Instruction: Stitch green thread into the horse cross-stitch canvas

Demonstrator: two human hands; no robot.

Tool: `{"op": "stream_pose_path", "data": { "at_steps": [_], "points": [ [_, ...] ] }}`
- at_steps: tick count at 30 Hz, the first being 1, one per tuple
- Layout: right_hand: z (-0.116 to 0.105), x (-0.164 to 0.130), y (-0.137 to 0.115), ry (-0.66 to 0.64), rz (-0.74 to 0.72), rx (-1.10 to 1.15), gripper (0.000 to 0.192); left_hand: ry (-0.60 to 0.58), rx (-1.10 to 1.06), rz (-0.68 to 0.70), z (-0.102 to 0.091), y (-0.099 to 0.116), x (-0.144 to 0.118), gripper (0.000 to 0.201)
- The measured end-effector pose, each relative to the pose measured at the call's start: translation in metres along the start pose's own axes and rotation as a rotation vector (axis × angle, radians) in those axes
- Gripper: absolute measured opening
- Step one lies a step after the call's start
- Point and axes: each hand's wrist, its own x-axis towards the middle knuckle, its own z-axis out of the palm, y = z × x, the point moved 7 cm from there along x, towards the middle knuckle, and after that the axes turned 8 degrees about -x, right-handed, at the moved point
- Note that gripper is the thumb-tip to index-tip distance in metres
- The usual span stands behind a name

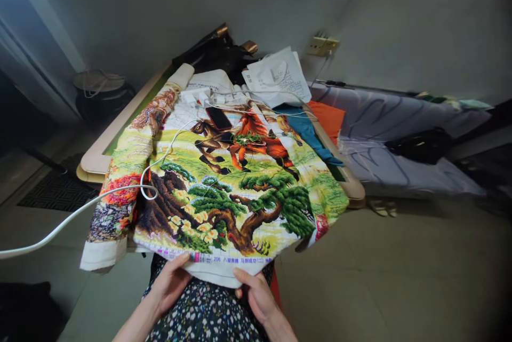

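Note:
A cross-stitch cloth (256, 171) with horses, a pine tree and flowers is spread over a table and hangs down toward my lap. Its left side is rolled into a thick tube (130, 163), and the right side is folded or rolled too. My left hand (171, 282) pinches the white lower margin near the printed colour marks. Farther right on that margin, my right hand (256, 293) grips the edge, thumb on top. On the cloth lie a dark phone (218, 118) and a small tangle of green thread (248, 138). A white cable (76, 215) loops across the left part.
The table's pale rim (94, 155) shows at the left. White paper bags (276, 78) and a black bag (212, 56) sit at the back. Teal cloth (310, 136) and orange cloth (328, 118) lie at right, beside a grey patterned sofa (368, 168). A wall socket (322, 46) is behind.

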Motion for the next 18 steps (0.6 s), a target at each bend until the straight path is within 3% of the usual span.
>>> {"op": "stream_pose_path", "data": {
  "at_steps": [5, 9, 13, 18],
  "points": [
    [0.000, -0.001, 0.001, -0.048, -0.009, -0.058, 0.041, 0.028, 0.019, -0.004, 0.019, -0.009, -0.001, 0.005],
    [0.002, 0.002, -0.001, 0.009, -0.109, -0.023, 0.043, 0.083, 0.041, 0.009, 0.016, -0.013, -0.001, 0.011],
    [0.008, 0.010, -0.004, 0.112, -0.183, 0.156, 0.062, 0.108, 0.049, 0.031, 0.012, -0.012, 0.001, 0.025],
    [0.016, 0.016, -0.008, 0.141, -0.204, 0.232, 0.071, 0.129, 0.071, 0.055, 0.010, -0.011, 0.002, 0.018]
  ]
}}
